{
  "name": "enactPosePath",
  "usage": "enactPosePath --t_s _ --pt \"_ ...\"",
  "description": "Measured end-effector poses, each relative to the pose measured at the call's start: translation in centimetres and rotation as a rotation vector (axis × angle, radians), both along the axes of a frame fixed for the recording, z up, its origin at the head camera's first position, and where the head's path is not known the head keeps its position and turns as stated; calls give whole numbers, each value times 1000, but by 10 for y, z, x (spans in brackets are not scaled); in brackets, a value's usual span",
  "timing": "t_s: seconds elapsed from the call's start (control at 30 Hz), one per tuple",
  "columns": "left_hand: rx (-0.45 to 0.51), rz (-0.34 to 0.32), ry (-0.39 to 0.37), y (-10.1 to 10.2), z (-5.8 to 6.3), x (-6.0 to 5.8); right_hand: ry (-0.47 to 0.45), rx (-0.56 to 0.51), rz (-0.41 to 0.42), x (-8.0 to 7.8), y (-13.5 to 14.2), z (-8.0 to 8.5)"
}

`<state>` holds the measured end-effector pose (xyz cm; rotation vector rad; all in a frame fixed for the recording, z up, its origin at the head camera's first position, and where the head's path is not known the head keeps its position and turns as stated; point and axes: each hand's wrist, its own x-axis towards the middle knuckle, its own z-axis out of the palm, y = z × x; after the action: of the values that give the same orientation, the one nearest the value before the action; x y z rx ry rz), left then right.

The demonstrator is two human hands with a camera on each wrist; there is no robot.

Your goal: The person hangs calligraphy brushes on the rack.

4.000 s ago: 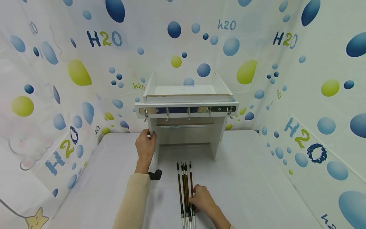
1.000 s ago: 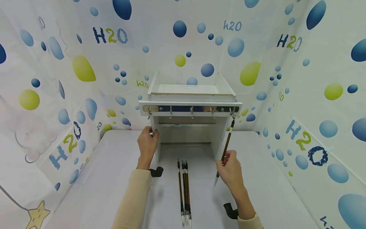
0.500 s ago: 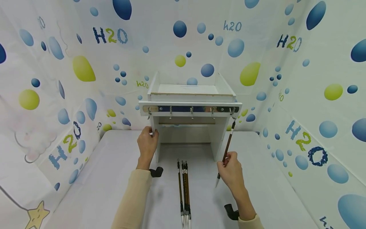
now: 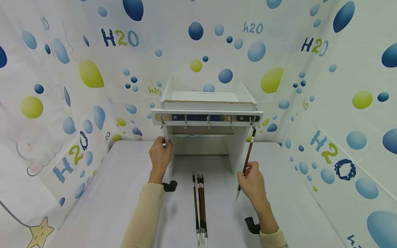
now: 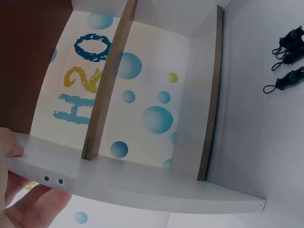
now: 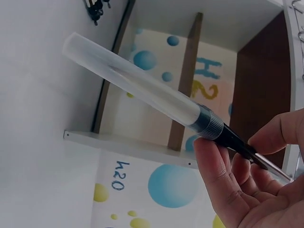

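Observation:
A white shelf rack (image 4: pixel 214 106) stands on the table, its front rail carrying a metal strip (image 4: pixel 198 117) with several hooks. My left hand (image 4: pixel 159 156) grips the rack's left side panel (image 5: pixel 142 187), thumb inside and fingers outside. With my right hand (image 4: pixel 252 181) I pinch a brown-handled calligraphy brush (image 4: pixel 249 151), hanging loop up and capped tip down, slightly tilted. Its loop is at the rightmost hook (image 4: pixel 252 120); whether it is over the hook is too small to tell. A clear cap (image 6: pixel 133 78) covers the bristles in the right wrist view.
Several more brushes (image 4: pixel 201 206) lie side by side on the white table (image 4: pixel 124 193) in front of the rack, loops toward it. Printed curtains (image 4: pixel 325 86) enclose the table at the back and sides. A black wrist mount (image 4: pixel 252 225) sits by the right forearm.
Since the oldest frame, my right hand has taken one brush from the group and raised it to the rightmost hook. Lately it has shifted slightly right. My left hand keeps its grip.

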<state>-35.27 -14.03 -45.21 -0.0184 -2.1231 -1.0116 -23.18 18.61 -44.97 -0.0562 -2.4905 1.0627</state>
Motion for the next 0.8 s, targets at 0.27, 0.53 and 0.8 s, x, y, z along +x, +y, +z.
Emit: enactPosePath --t_s 0.27,0.53,0.8 --pt "4 -2 -2 0 0 2 -33 18 3 -8 3 -7" --pt "2 -8 -6 0 -2 -1 -52 33 -14 -18 6 -18" --pt "7 -4 10 -1 -2 -1 -10 55 -1 -31 10 -26"
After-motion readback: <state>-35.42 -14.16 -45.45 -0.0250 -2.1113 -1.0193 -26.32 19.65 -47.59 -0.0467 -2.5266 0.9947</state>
